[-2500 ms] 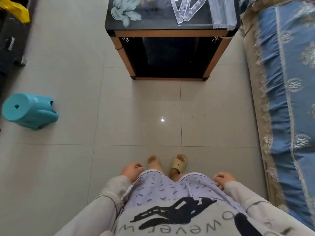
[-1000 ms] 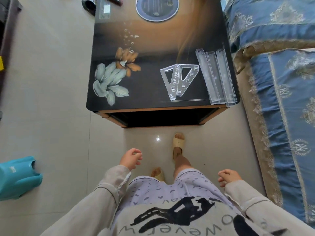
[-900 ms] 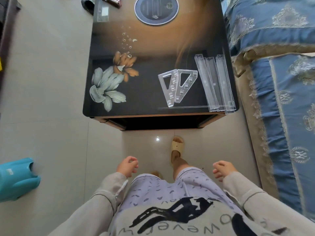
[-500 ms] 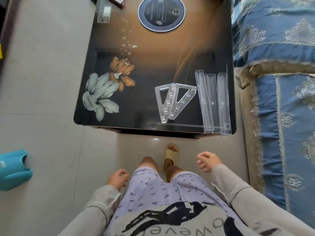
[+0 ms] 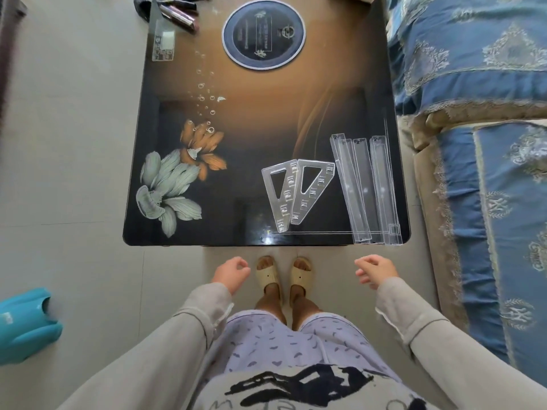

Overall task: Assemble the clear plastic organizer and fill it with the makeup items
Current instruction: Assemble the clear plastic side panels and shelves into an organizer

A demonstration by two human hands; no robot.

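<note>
Two clear triangular side panels point(image 5: 296, 195) lie flat side by side on the dark glossy table point(image 5: 236, 119), near its front edge. To their right lie several long clear tray pieces point(image 5: 365, 187), side by side. Makeup tubes point(image 5: 177, 11) lie at the table's far left corner, beside a small clear flat piece point(image 5: 163, 39). My left hand point(image 5: 231, 272) and my right hand point(image 5: 374, 270) hang just short of the table's front edge, fingers loosely curled, holding nothing.
A round dark disc point(image 5: 264, 34) sits at the far middle of the table. A blue patterned sofa point(image 5: 488, 143) runs along the right. A teal plastic stool point(image 5: 25, 324) lies on the tiled floor at the left. My two sandalled feet point(image 5: 282, 273) stand at the table's edge.
I have walked up to the table, which now fills the upper view. Both feet stand together at its edge and both hands have come forward, still holding nothing.
</note>
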